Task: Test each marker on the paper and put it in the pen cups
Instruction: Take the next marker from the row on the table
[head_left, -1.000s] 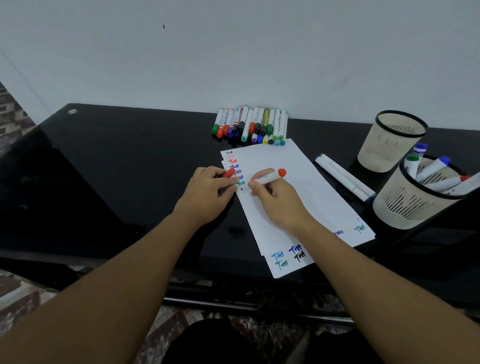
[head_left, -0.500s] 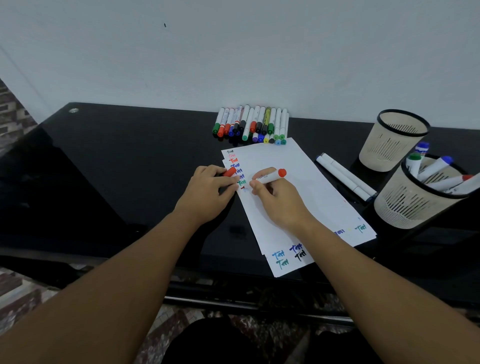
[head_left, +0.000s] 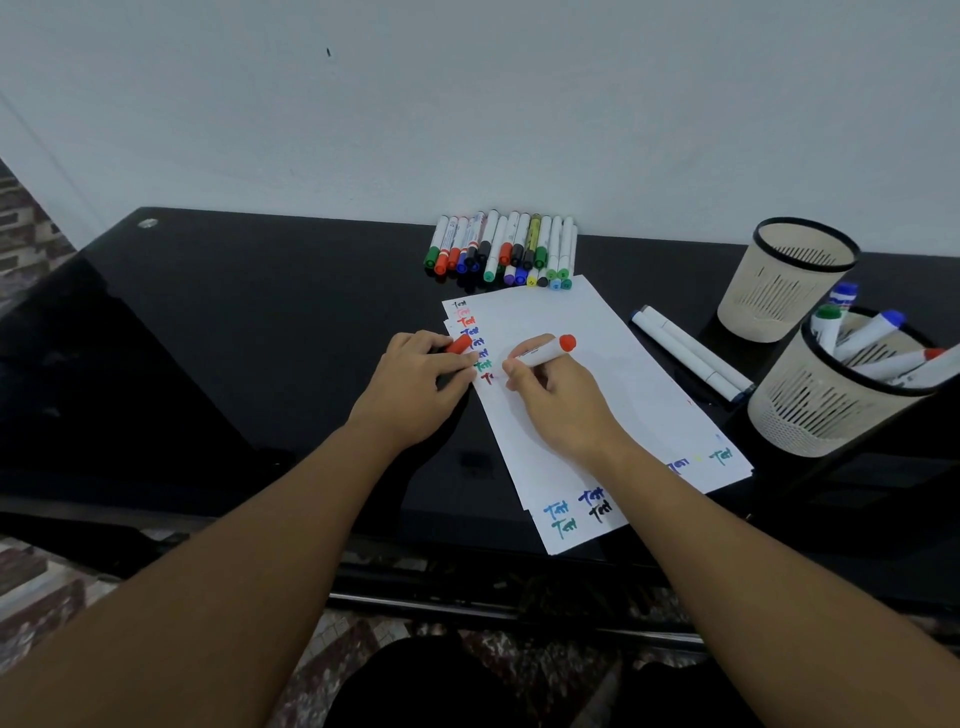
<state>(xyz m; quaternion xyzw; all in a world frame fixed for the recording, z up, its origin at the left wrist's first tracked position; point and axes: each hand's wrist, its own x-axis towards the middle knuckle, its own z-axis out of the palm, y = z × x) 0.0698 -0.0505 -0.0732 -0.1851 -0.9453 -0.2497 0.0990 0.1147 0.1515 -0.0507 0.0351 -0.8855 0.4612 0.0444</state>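
Red ink is going down: your right hand (head_left: 558, 402) grips the red marker (head_left: 543, 352) in a writing hold, tip on the paper (head_left: 587, 332), barrel slanting up and right. Your left hand (head_left: 423, 382) pinches its red cap (head_left: 459, 344), just left of the tip. Two pen cups (head_left: 779, 306) stand well right of your right hand, the nearer hand; one holds about five markers. Two white markers (head_left: 685, 353) lie between.

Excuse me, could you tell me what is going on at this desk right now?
A person is testing markers. The right hand holds a red marker with its tip on the paper, while the left hand pinches the red cap. Untested markers lie in a row by the wall; one pen cup already holds several.
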